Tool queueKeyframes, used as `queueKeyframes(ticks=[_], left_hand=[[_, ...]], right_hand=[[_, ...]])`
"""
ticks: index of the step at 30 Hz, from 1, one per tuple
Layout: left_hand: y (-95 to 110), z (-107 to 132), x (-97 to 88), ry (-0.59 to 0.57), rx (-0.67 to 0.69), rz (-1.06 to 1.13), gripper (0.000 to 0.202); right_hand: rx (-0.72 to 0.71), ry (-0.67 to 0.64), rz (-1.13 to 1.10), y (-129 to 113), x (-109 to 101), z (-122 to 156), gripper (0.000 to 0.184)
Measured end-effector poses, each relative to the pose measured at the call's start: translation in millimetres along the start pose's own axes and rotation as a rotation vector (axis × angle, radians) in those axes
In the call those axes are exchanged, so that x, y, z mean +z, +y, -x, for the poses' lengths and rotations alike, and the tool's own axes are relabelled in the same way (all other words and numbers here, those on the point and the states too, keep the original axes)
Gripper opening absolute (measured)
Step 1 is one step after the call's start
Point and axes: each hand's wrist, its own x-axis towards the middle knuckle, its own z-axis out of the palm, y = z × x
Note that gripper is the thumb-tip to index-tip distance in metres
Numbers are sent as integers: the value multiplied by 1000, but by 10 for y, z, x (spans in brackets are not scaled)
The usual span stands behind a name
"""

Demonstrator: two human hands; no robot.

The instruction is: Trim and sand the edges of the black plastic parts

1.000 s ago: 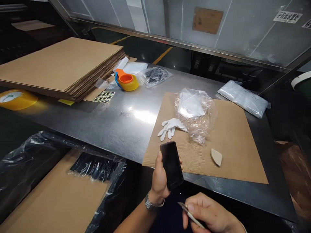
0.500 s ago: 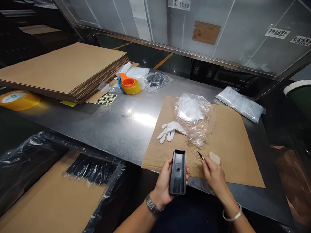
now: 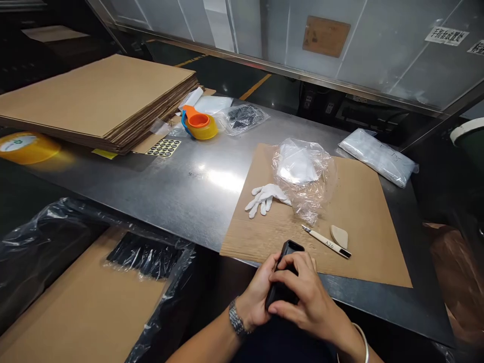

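Both my hands close on a black plastic case part [image 3: 286, 252] at the near edge of the steel table [image 3: 181, 186]. My left hand [image 3: 257, 297], with a wristwatch, grips it from below. My right hand [image 3: 308, 297] wraps over its top, fingers curled. A thin craft knife [image 3: 327, 242] with a cream handle lies free on the cardboard sheet [image 3: 363, 212], next to a beige wedge [image 3: 339, 235]. A white glove [image 3: 265, 196] and a crumpled clear plastic bag [image 3: 302, 176] lie further back on the same sheet.
A stack of flat cardboard [image 3: 98, 96] fills the table's far left, with an orange tape dispenser [image 3: 199, 125], a sticker sheet [image 3: 163, 147] and bagged items [image 3: 244, 117] beside it. A white bagged pack [image 3: 378, 156] lies far right. A lined carton [image 3: 86, 297] stands lower left.
My right hand has put the knife down on the cardboard and come back to close over the black part. The left hand has lowered and tilted the part.
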Motion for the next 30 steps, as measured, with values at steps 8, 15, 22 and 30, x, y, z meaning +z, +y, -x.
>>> queueKeyframes(ticks=[8, 15, 22, 30], left_hand=[[-163, -21, 5, -16, -44, -48, 25], [-200, 104, 31, 81, -231, -277, 67], [-224, 153, 81, 134, -121, -330, 60], [-302, 88, 16, 270, 351, -280, 37]], right_hand=[[19, -103, -36, 124, -39, 9, 15], [124, 115, -288, 409, -198, 8, 18], [371, 186, -565, 503, -131, 106, 32], [446, 204, -541, 222, 313, 406, 74]])
